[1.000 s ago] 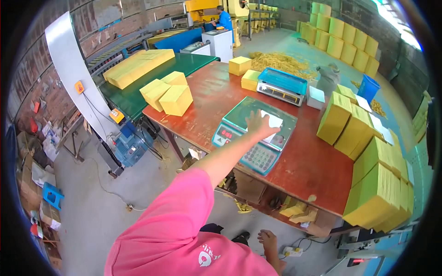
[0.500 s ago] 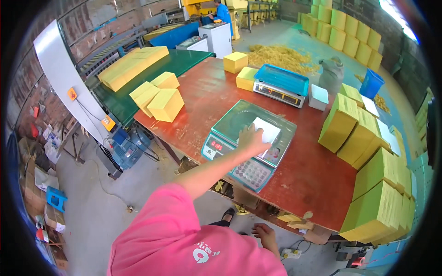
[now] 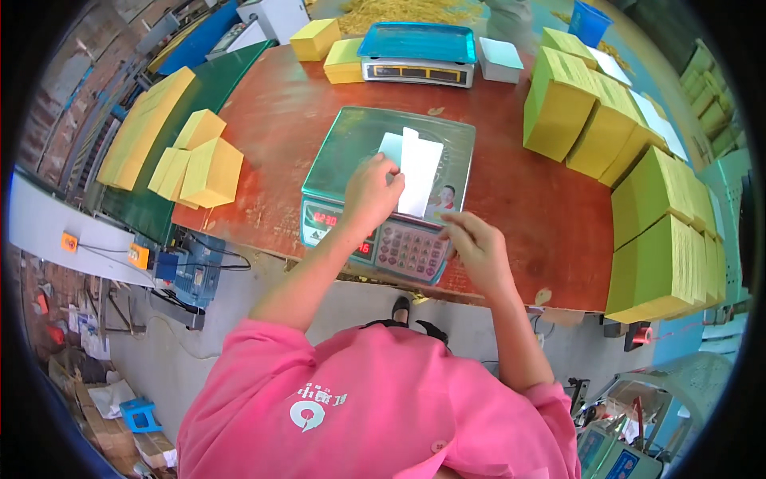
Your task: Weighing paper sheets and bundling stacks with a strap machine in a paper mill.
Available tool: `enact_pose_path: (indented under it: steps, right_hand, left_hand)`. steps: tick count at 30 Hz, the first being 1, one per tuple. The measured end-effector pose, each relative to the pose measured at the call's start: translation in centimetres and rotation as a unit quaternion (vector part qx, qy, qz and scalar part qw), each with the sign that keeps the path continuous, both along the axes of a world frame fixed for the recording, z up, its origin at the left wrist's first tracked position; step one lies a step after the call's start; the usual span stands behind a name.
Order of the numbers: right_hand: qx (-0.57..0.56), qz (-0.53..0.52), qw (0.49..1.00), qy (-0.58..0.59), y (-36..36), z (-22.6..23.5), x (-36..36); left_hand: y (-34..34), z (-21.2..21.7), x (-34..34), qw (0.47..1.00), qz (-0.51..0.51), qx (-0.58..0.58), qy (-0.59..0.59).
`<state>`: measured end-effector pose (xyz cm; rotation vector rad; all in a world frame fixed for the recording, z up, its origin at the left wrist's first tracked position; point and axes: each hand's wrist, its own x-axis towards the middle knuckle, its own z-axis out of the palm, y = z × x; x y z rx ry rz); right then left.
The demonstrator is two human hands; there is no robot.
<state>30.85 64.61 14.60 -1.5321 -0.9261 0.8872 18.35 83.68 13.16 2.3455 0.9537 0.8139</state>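
A small stack of white paper [image 3: 420, 177] lies on the clear-covered pan of a digital scale [image 3: 451, 152]. One edge of its top sheets stands curled up. My left hand [image 3: 373, 191] is closed at the stack's left side, thumb and fingers pinching the paper. Over the right end of the scale's keypad [image 3: 411, 249] hovers my right hand [image 3: 477, 246], its fingers bent together with nothing visible in them. Red digits glow on the scale's display, partly hidden by my left forearm.
The red table [image 3: 527, 239] carries yellow paper stacks [image 3: 558, 104] along its right side and yellow blocks [image 3: 214, 172] on the left. Behind stands a second scale [image 3: 419, 56] with a blue tray, beside a white paper block [image 3: 500, 60]. A green conveyor belt [image 3: 215, 92] adjoins the left.
My right hand has risen from below the table edge to the scale's keypad. My left hand has shifted to the paper's left side, and the top sheets now curl up. My view has turned.
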Motion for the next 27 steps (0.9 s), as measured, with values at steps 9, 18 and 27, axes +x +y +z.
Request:
enact_pose_path:
  steps: [9, 18, 27]
  right_hand:
    - [-0.072, -0.057, 0.935, -0.342, 6.5, -1.0, -0.3]
    - [0.096, -0.113, 0.953, -0.266, 7.7, -0.9, -1.9]
    - [0.116, -0.076, 0.989, 0.043, 10.0, -1.2, -1.7]
  left_hand:
    - [0.7, -1.7, -0.3, 0.998, -0.030, 0.031, -0.046]
    - [1.0, 0.0, -0.2, 0.992, -0.054, -0.061, -0.098]
    - [2.6, 1.1, -0.6, 0.956, -0.112, -0.242, -0.124]
